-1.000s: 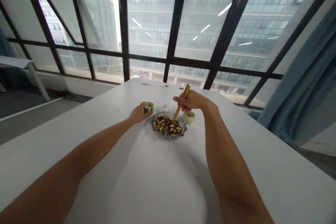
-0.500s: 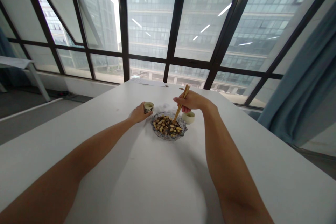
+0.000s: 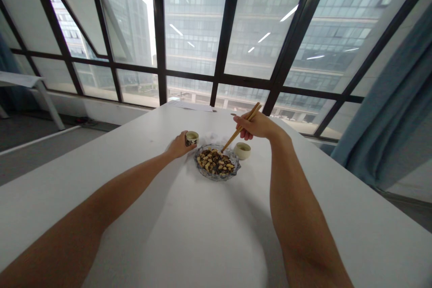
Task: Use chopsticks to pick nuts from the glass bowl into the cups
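My left hand (image 3: 180, 145) is wrapped round a small pale cup (image 3: 192, 137) with dark characters on its side, at the left of a clear glass dish (image 3: 218, 178). A mix of nuts and dark seeds (image 3: 216, 161) fills the dish. In my right hand (image 3: 251, 125) is a pair of wooden chopsticks (image 3: 232, 137), slanting down to the left, their tips at the far part of the nuts. Whether the tips grip anything is too small to tell. Just right of the dish stands a second pale cup (image 3: 242, 150), below my right hand.
Everything stands on a white table (image 3: 175, 234). Papers (image 3: 191, 105) lie at its far edge, before dark-framed windows (image 3: 194, 22). A blue curtain (image 3: 381, 108) hangs at the right, and another white table (image 3: 23, 81) stands at the left.
My right hand has moved to the right and the chopsticks lean lower. Their tips have shifted slightly up and left, toward the dish's far side. The left hand and cup stay nearly put.
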{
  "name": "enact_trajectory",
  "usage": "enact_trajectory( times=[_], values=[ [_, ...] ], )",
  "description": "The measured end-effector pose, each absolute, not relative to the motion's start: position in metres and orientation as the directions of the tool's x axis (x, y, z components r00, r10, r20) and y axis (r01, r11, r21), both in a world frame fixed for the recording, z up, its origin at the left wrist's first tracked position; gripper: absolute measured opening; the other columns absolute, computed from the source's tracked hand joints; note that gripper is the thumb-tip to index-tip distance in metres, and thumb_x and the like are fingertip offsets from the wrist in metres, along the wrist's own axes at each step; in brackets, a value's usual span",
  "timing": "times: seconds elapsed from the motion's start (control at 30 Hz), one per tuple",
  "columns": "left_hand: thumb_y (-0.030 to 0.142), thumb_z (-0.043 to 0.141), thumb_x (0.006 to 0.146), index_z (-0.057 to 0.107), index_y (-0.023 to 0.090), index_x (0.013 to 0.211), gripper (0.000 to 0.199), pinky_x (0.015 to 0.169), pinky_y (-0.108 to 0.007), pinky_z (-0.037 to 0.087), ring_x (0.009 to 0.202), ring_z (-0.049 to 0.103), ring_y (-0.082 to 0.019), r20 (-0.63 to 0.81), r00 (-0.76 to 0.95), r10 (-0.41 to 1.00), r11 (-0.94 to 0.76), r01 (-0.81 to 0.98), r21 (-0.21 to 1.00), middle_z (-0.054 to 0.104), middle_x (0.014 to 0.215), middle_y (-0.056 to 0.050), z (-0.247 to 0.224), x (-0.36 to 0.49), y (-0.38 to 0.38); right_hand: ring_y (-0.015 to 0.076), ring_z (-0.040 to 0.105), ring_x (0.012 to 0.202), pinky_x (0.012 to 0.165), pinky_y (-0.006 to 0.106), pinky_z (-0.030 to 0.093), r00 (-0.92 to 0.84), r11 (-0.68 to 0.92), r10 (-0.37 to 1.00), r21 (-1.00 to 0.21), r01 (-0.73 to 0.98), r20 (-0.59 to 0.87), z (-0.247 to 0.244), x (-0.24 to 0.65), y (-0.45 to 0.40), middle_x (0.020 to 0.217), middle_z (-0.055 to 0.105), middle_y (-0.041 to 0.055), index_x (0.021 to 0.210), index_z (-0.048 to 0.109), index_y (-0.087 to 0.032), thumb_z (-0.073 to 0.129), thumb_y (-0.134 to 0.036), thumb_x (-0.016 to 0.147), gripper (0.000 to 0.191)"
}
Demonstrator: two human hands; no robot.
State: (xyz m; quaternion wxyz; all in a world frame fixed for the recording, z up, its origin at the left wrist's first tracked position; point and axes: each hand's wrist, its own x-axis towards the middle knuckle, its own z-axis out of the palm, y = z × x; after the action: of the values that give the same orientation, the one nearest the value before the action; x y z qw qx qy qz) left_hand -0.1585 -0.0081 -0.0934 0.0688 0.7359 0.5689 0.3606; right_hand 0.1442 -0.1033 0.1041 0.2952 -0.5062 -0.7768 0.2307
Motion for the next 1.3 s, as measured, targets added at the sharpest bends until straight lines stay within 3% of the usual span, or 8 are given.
enact_trajectory(
  times=[0.13,0.4,0.8,0.87,0.97,1.03,1.13,1.3],
  values=[
    [0.035,0.079,0.071,0.043,0.017,0.139,0.079,0.113,-0.042,0.042,0.132,0.054,-0.03,0.549,0.205,0.811,-0.5,0.729,0.467,0.056,0.141,-0.015,-0.093,-0.16,-0.008,0.0126,0.061,0.041,0.039,0.02,0.048,-0.311,0.45,0.892,-0.726,0.521,0.33,0.107,0.149,-0.106,0.053,0.067,0.0057,0.072,0.065,-0.013,0.062,-0.054,0.097,0.048],
    [0.023,0.075,0.07,0.042,0.019,0.138,0.076,0.115,-0.044,0.041,0.136,0.051,-0.028,0.539,0.22,0.813,-0.519,0.694,0.499,0.054,0.144,-0.012,-0.083,-0.159,-0.02,0.0124,0.059,0.04,0.039,0.022,0.047,-0.331,0.481,0.868,-0.79,0.38,0.369,0.112,0.148,-0.116,0.053,0.066,0.006,0.071,0.065,-0.013,0.063,-0.067,0.089,0.057],
    [0.049,0.081,0.07,0.043,0.017,0.136,0.083,0.093,-0.037,0.054,0.109,0.069,-0.027,0.314,0.083,0.946,-0.285,0.68,0.675,0.07,0.122,-0.014,-0.087,-0.176,-0.001,0.0122,0.061,0.042,0.04,0.02,0.048,-0.236,0.432,0.902,-0.722,0.541,0.362,0.115,0.155,-0.118,0.053,0.067,0.006,0.073,0.064,-0.013,0.06,-0.055,0.097,0.049],
    [0.054,0.081,0.067,0.044,0.014,0.137,0.088,0.092,-0.038,0.054,0.11,0.069,-0.029,0.272,0.084,0.959,-0.246,0.723,0.645,0.07,0.124,-0.017,-0.077,-0.177,0.007,0.0123,0.06,0.041,0.039,0.02,0.048,-0.225,0.433,0.9,-0.719,0.543,0.372,0.118,0.159,-0.122,0.053,0.066,0.006,0.072,0.064,-0.013,0.059,-0.053,0.098,0.048],
    [0.066,0.076,0.069,0.042,0.01,0.142,0.097,0.102,-0.047,0.047,0.131,0.055,-0.04,0.296,0.047,0.954,-0.213,0.8,0.56,0.055,0.144,-0.026,-0.053,-0.159,0.016,0.0127,0.06,0.041,0.039,0.021,0.05,-0.201,0.435,0.897,-0.706,0.559,0.394,0.123,0.17,-0.127,0.053,0.066,0.0069,0.071,0.065,-0.013,0.059,-0.05,0.099,0.047],
    [0.068,0.07,0.074,0.04,0.016,0.146,0.094,0.112,-0.05,0.036,0.142,0.042,-0.04,0.356,0.087,0.93,-0.274,0.81,0.518,0.047,0.153,-0.021,-0.036,-0.132,0.018,0.0139,0.062,0.041,0.04,0.022,0.051,-0.151,0.4,0.907,-0.69,0.603,0.394,0.126,0.18,-0.128,0.053,0.067,0.008,0.07,0.064,-0.013,0.061,-0.048,0.099,0.045],
    [0.064,0.067,0.08,0.044,0.02,0.146,0.082,0.116,-0.05,0.031,0.139,0.046,-0.038,0.413,0.343,0.844,-0.494,0.798,0.347,0.054,0.149,-0.016,-0.02,-0.074,0.014,0.0153,0.063,0.041,0.039,0.023,0.051,-0.07,0.329,0.922,-0.676,0.66,0.38,0.126,0.194,-0.127,0.052,0.066,0.0087,0.069,0.064,-0.014,0.063,-0.046,0.098,0.043],
    [0.059,0.071,0.075,0.036,0.02,0.152,0.093,0.118,-0.058,0.021,0.142,0.042,-0.039,0.252,0.636,0.73,-0.68,0.712,0.173,0.055,0.146,-0.019,-0.02,0.011,0.005,0.0153,0.062,0.04,0.04,0.024,0.052,-0.023,0.277,0.935,-0.689,0.67,0.353,0.123,0.206,-0.123,0.051,0.066,0.0087,0.068,0.064,-0.013,0.064,-0.039,0.098,0.039]
  ],
)
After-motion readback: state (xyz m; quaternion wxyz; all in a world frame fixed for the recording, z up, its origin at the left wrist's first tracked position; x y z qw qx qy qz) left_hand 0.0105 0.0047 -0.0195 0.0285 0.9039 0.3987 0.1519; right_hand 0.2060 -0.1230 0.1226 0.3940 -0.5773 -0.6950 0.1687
